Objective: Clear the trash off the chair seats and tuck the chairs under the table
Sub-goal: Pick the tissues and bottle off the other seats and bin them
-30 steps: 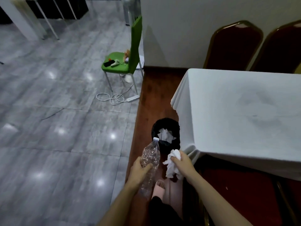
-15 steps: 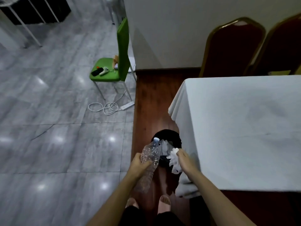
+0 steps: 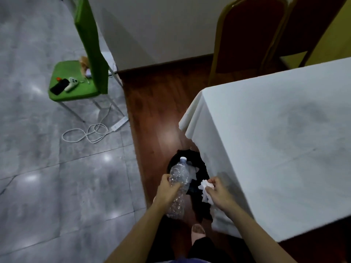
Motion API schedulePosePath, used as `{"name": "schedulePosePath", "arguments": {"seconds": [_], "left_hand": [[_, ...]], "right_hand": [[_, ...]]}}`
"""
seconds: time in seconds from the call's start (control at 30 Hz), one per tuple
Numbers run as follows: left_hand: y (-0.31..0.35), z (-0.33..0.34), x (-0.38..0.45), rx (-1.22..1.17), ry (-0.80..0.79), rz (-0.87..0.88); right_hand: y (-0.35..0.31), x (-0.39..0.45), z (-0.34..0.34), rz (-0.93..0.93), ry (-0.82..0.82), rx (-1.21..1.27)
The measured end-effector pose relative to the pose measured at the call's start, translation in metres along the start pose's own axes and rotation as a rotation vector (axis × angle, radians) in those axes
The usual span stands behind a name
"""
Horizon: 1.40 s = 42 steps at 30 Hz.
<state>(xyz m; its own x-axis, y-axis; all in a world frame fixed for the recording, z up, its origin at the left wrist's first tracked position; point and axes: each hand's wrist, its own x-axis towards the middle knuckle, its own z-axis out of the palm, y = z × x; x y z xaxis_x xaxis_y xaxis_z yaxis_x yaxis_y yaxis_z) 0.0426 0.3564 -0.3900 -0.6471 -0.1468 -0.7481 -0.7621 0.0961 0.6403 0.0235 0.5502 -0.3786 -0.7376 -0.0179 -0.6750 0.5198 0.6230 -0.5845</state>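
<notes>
Two pieces of trash are held over the black bin (image 3: 199, 162), which stands on the wooden floor strip (image 3: 152, 103) just beside the draped corner of the table (image 3: 275, 139). The left hand (image 3: 167, 190) is wrapped around the middle of a crumpled clear plastic bottle (image 3: 179, 177) — fingers curled closed on it, the white cap pointing away from the person and lying over the bin's opening. The right hand (image 3: 218, 192) pinches a wad of white tissue (image 3: 206, 190) between thumb and fingertips, above the near rim of the bin. More white paper shows inside the bin, behind the bottle.

Across the wooden strip, a red chair (image 3: 247, 35) with a gold frame stands against the wall, well apart from the hands; a second one beside it is partly cut off by the frame. On the grey tiles to the left stands a green chair (image 3: 76, 88) with a phone, a white controller and other small things on its seat — a white cable (image 3: 89, 132) lies coiled below it.
</notes>
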Motion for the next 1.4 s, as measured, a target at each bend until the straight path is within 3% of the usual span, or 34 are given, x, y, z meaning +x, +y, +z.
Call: {"name": "schedulePosePath", "arguments": {"seconds": [0.27,0.37,0.53,0.73,0.87,1.03,1.23,1.4], "left_hand": [[-0.005,-0.025,0.087,0.332,-0.229,-0.086],[-0.011,-0.016,0.132,0.43,-0.272,-0.045],[-0.041,0.015,0.23,0.531,-0.29,0.012],[-0.105,0.058,0.335,0.471,-0.257,-0.105],[-0.119,0.068,0.375,0.758,-0.256,0.073],[-0.113,0.052,0.381,1.01,-0.294,0.225],[-0.082,0.032,0.338,1.123,-0.319,0.287],[-0.016,0.008,0.238,1.087,-0.311,0.337]], "right_hand": [[-0.011,0.063,0.032,0.11,0.028,0.061],[0.0,0.108,0.035,0.145,0.007,0.124],[0.05,0.213,0.06,0.153,0.055,0.187],[0.124,0.313,0.115,0.152,0.09,0.25],[0.149,0.337,0.142,0.146,-0.004,0.277],[0.147,0.334,0.143,0.028,-0.066,-0.043],[0.113,0.301,0.123,-0.061,-0.081,-0.259],[0.054,0.206,0.082,-0.084,-0.063,-0.224]]}}
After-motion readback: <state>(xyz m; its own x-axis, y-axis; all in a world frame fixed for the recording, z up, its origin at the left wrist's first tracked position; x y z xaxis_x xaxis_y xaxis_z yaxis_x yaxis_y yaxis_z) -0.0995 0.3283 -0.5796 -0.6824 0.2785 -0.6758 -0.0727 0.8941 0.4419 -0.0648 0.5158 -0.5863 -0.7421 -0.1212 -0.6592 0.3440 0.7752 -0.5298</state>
